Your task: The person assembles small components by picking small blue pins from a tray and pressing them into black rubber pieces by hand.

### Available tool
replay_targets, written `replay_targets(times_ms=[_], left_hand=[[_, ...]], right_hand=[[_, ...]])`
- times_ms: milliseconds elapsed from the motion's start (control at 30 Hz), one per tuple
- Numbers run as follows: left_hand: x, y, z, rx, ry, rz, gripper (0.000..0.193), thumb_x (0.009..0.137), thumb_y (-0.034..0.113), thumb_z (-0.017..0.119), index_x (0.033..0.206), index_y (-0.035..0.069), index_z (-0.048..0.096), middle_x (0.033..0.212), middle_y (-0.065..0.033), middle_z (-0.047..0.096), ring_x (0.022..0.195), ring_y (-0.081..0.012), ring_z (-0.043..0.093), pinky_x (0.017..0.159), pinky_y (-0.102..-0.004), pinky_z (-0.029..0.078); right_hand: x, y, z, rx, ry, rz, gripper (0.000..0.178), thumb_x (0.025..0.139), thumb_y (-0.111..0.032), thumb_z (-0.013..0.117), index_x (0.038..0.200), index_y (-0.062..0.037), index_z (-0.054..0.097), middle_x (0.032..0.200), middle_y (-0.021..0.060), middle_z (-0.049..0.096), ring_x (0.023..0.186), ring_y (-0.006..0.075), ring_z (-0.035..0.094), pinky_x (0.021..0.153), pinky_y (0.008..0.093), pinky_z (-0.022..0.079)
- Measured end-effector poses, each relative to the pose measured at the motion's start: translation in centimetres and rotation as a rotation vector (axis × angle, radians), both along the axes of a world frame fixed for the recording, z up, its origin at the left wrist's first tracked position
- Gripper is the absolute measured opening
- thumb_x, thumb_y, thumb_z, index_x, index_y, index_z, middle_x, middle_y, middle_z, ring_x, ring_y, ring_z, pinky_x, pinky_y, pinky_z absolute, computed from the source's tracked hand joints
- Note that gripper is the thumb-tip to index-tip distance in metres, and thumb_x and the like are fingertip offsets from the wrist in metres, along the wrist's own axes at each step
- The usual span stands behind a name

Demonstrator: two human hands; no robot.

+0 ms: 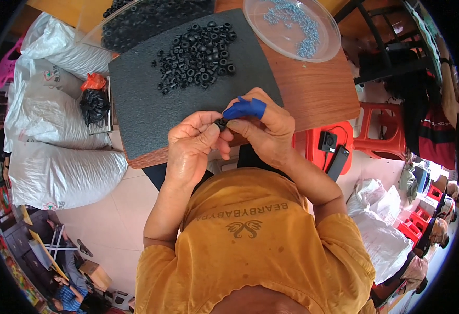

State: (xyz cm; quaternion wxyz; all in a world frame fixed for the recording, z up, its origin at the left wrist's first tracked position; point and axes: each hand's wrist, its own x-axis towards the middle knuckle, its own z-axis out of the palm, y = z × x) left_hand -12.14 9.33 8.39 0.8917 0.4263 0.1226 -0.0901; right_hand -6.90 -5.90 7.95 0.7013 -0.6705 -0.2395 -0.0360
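Observation:
Between the fingertips of my left hand is a small round black part, held just over the near edge of the table. My right hand meets it from the other side, thumb and index finger closed at the part. Blue tape wraps that index finger. Whether the right fingers pinch a second small piece is hidden. Beyond both hands, a loose pile of small black ring-shaped and domed parts lies on a dark grey mat.
A clear bin of black parts stands at the far left of the table. A round clear tray holds small blue-grey pieces. White sacks are stacked at left. On a red stool at right lies a phone.

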Motion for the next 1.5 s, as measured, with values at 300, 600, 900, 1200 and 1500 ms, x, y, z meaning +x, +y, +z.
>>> replay_targets(times_ms=[300, 600, 900, 1200, 1500], left_hand=[[0.4, -0.1, 0.4, 0.149, 0.008, -0.025, 0.015, 0.086, 0.002, 0.058, 0.099, -0.007, 0.059, 0.077, -0.0137, 0.064, 0.057, -0.0155, 0.058, 0.050, -0.0249, 0.047], [1.0, -0.6, 0.6, 0.178, 0.084, -0.017, 0.014, 0.085, 0.001, 0.058, 0.095, -0.009, 0.059, 0.075, -0.0161, 0.064, 0.053, -0.0167, 0.059, 0.045, -0.0246, 0.048], [1.7, -1.1, 0.7, 0.176, 0.137, -0.033, 0.014, 0.084, 0.003, 0.061, 0.092, -0.009, 0.059, 0.070, -0.0168, 0.063, 0.050, -0.0184, 0.059, 0.041, -0.0253, 0.047], [2.3, -1.5, 0.3, 0.092, 0.169, -0.022, 0.013, 0.080, 0.004, 0.063, 0.086, -0.007, 0.060, 0.066, -0.0161, 0.062, 0.047, -0.0180, 0.058, 0.040, -0.0254, 0.046], [2.6, -2.7, 0.5, 0.152, 0.136, 0.132, 0.005, 0.082, -0.001, 0.060, 0.084, -0.005, 0.062, 0.069, -0.0094, 0.062, 0.054, -0.0133, 0.059, 0.048, -0.0222, 0.048]], right_hand=[[1.9, -0.9, 0.4, -0.204, -0.343, 0.092, 0.023, 0.063, 0.006, 0.067, 0.083, -0.0013, 0.060, 0.078, 0.0101, 0.058, 0.070, 0.0280, 0.053, 0.060, 0.0338, 0.043], [2.3, -0.9, 0.0, -0.205, -0.410, 0.084, 0.025, 0.061, 0.008, 0.067, 0.080, -0.0030, 0.057, 0.076, 0.0095, 0.056, 0.068, 0.0287, 0.050, 0.058, 0.0346, 0.042], [2.8, -1.8, 0.0, -0.273, -0.334, 0.096, 0.023, 0.060, 0.008, 0.067, 0.081, -0.0013, 0.061, 0.079, 0.0081, 0.059, 0.071, 0.0262, 0.054, 0.060, 0.0323, 0.045], [2.3, -2.0, -0.4, -0.156, -0.162, 0.055, 0.018, 0.064, 0.002, 0.068, 0.081, -0.0028, 0.061, 0.070, 0.0079, 0.055, 0.067, 0.0274, 0.050, 0.058, 0.0347, 0.042], [1.6, -1.7, -1.1, -0.458, -0.418, -0.078, 0.026, 0.064, -0.014, 0.073, 0.070, -0.0008, 0.051, 0.070, 0.0132, 0.049, 0.066, 0.0306, 0.048, 0.056, 0.0395, 0.039]])
